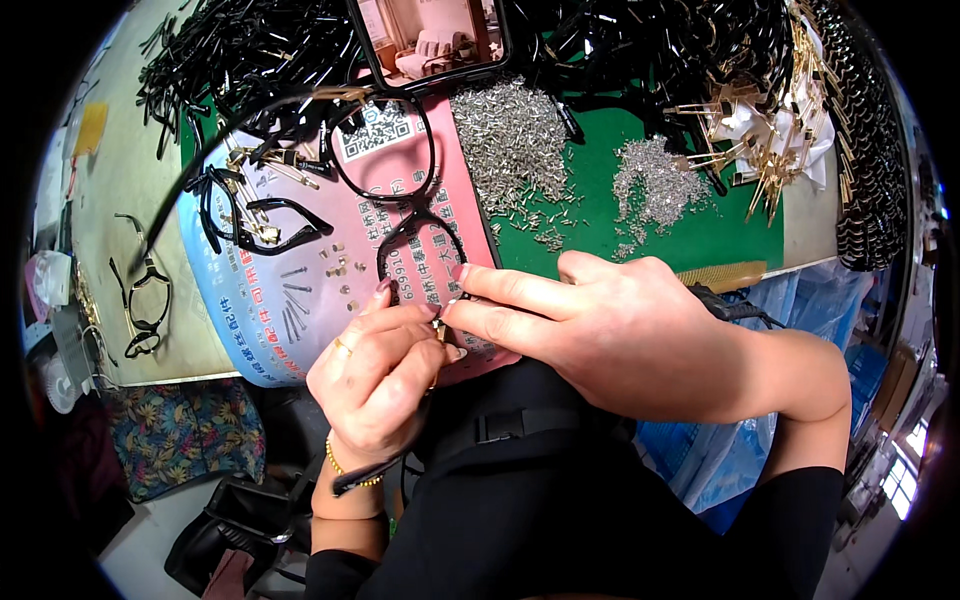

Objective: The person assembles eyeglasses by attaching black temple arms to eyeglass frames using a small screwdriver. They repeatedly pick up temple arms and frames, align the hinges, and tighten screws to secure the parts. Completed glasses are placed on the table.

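Note:
Both my hands hold a dark eyeglass frame (421, 208) over the printed pink and blue mat (474, 180). One gold-and-black temple arm stretches away to the far left; the other passes under my left hand, its dark tip showing by my wrist. My left hand (372, 380), with a ring and a bead bracelet, pinches the nearer end of the frame at the hinge. Against that same spot press the fingertips of my right hand (590, 320), thumb partly hidden. Something small and metallic glints between the fingertips, too small to name.
Ahead lie silver screws (510, 140) and a smaller pile of tiny metal parts (655, 185) on a green mat (600, 240). A phone (430, 45) stands behind. Black temple arms (250, 55) heap up far left, gold ones (775, 140) far right. Another frame (150, 300) lies left.

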The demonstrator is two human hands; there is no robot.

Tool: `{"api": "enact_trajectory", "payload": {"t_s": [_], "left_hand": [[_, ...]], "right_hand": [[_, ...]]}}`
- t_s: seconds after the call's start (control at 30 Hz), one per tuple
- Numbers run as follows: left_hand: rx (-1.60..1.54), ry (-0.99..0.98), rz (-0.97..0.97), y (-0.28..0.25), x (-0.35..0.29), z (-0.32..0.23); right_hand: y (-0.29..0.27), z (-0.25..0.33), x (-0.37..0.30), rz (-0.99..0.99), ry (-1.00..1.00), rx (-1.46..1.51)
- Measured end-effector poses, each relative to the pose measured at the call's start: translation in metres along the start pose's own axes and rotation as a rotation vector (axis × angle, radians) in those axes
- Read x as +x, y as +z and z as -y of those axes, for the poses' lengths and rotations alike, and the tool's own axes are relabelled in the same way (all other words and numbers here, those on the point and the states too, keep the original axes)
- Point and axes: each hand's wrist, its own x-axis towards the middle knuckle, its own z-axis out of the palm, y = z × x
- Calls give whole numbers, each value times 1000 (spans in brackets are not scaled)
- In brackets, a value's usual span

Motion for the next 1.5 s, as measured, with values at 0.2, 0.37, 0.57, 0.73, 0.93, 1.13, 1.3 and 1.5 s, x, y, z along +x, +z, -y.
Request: {"api": "enact_trajectory", "payload": {"t_s": [0.2,0.37,0.57,0.73,0.93,1.13,1.3,1.5], "left_hand": [[-148,-107,75,-8,7,11],[-144,-100,37,-3,3,10],[-102,-59,0,0,-5,12],[-161,-72,-42,1,-14,12],[-204,-93,-57,2,-17,14],[-248,-234,4,3,-20,14],[-8,11,-134,10,-12,12],[-190,-11,-155,-66,20,-45]], "right_hand": [[-6,-3,4,52,-11,6],[-4,-5,2,42,-18,43],[-8,-4,3,-7,-45,100],[-8,-4,6,-9,-52,101],[12,1,8,-175,-132,-246],[15,0,7,-243,-114,-304],[-28,-9,1,-140,289,-97],[-21,-51,44,-368,393,-145]]}}
